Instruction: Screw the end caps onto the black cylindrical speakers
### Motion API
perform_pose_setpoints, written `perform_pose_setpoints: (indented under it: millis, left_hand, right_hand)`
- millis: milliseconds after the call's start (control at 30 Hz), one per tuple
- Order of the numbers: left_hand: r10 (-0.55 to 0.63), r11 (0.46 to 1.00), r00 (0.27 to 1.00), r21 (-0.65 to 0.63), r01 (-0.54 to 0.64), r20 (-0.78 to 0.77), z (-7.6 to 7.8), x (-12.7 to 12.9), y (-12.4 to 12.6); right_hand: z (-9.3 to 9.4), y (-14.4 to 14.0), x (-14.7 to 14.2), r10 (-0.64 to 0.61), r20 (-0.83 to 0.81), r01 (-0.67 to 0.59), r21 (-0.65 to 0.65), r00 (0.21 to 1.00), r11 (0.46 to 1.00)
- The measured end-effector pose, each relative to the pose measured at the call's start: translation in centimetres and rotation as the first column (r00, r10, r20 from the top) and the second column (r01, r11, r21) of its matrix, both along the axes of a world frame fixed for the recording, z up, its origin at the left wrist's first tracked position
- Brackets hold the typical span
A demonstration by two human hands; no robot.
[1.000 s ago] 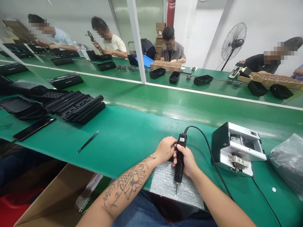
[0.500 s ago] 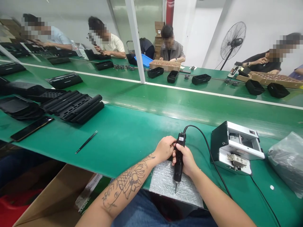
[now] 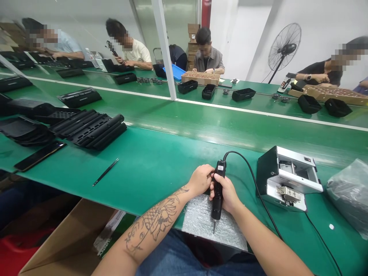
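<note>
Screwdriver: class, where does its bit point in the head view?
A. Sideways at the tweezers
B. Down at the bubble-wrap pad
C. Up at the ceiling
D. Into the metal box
B: the right hand holds the screwdriver upright, its bit just above the bubble-wrap pad.

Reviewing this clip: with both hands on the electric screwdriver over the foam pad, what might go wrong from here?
1. The electric screwdriver, gripped by the right hand with the left hand against it, points its bit toward the person's lap at the bubble-foam pad; a slip might jab the leg.
2. Its cable loops beside the screw feeder box and may snag it.
</note>
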State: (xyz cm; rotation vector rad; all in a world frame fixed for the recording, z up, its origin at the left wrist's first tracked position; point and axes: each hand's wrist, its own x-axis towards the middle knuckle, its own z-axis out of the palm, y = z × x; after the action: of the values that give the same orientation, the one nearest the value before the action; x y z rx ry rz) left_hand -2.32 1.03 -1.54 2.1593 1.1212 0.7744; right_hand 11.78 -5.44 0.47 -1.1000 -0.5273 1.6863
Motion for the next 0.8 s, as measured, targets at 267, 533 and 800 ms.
perform_pose_setpoints:
  millis: [267, 533, 800]
  left_hand:
    - [-0.001, 1.000, 1.000, -0.006, 0.001, 0.003, -0.13, -0.05, 0.02]
    - [-0.003, 1.000, 1.000, 0.008, 0.003, 0.008, -0.13, -0.05, 0.00]
    - [-0.006, 1.000, 1.000, 0.011, 0.006, 0.010, -0.19, -0.07, 0.01]
  right_hand:
    - [-0.01, 0.04, 0.02, -0.004, 0.002, 0.004, -0.007, 1.000, 1.000]
    - [0.01, 0.20, -0.06, -0.003, 0.003, 0.003, -0.006, 1.000, 1.000]
    - [0.15, 0.03, 0.13, 0.002, 0.003, -0.002, -0.004, 1.000, 1.000]
